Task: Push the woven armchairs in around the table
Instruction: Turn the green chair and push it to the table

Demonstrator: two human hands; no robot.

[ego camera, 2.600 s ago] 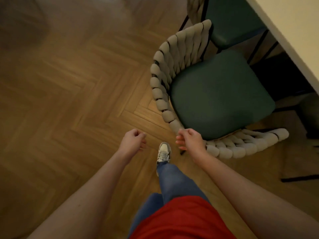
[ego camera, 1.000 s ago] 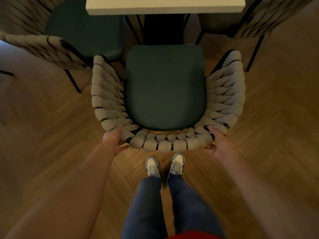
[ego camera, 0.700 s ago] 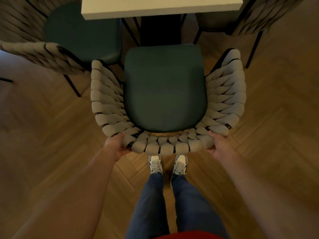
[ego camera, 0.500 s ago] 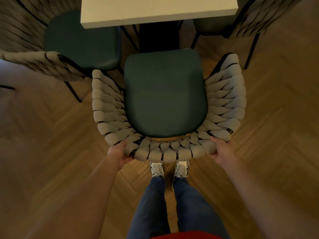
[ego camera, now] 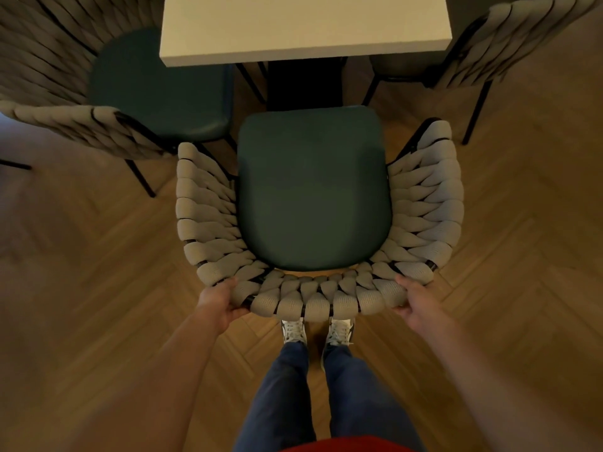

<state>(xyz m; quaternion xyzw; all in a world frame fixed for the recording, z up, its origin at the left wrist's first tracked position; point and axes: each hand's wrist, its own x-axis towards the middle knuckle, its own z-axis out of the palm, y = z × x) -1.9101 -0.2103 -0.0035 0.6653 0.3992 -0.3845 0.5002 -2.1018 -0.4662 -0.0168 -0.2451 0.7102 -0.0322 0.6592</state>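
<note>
Nearest the camera, the person's legs and two light shoes (ego camera: 317,331) stand on the herringbone wood floor (ego camera: 81,288), directly behind the chair in hand. The left hand (ego camera: 219,303) and the right hand (ego camera: 415,303) each grip the rear rim of the woven armchair (ego camera: 313,298) at its two back corners — fingers clamped on the padded weave, thumbs on the outer face as far as the view shows.

The armchair's dark green seat (ego camera: 313,190) faces the bench (ego camera: 305,26); its front edge lies just short of the bench edge, close to the dark pedestal (ego camera: 305,84) below. The step in hand is judged to be the push-in of this chair, roughly begun but not finished.

The next move calls for a straight forward push with even force from both hands, keeping the seat centred on the pedestal and clear of the neighbouring armchair at left (ego camera: 98,93) and the armchair at right (ego camera: 509,44).

No brand, label or writing is readable.
</note>
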